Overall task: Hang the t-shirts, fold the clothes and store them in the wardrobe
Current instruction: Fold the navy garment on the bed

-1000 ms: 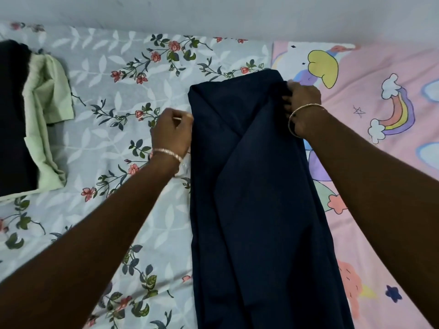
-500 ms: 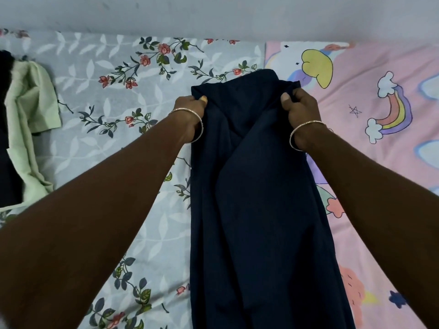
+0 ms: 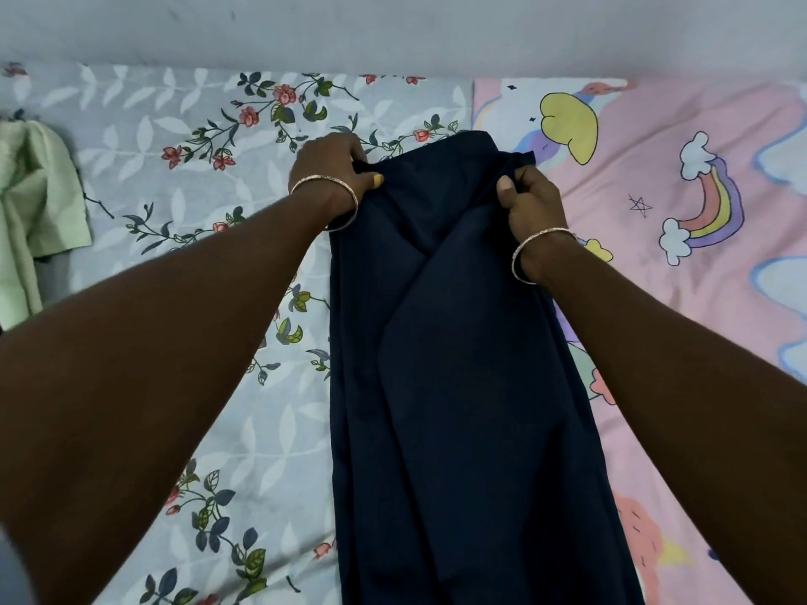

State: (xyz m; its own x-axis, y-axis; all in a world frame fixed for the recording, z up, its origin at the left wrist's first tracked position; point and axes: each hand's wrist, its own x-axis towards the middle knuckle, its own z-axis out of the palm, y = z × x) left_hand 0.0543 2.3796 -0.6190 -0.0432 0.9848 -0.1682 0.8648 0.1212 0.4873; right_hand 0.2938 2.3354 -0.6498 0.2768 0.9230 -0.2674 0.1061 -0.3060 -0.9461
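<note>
A long navy blue garment [image 3: 463, 386] lies lengthwise on the bed, folded into a narrow strip that runs from the far middle to the near edge of the view. My left hand [image 3: 334, 170] grips its far left corner with curled fingers and the thumb pressed on the cloth. At the far right corner my right hand [image 3: 530, 203] pinches the fabric, which bunches a little between the two hands. A bangle shows on each wrist.
The bed has a grey floral sheet [image 3: 174, 176] on the left and a pink rainbow-print sheet [image 3: 698, 168] on the right. A light green garment [image 3: 35, 211] lies crumpled at the left edge. A pale wall [image 3: 393, 28] runs behind the bed.
Both hands have closed onto the far corners of the navy garment; the left hand moved up from the garment's side edge to the top corner. The view shifted right, pushing the green garment toward the left edge.
</note>
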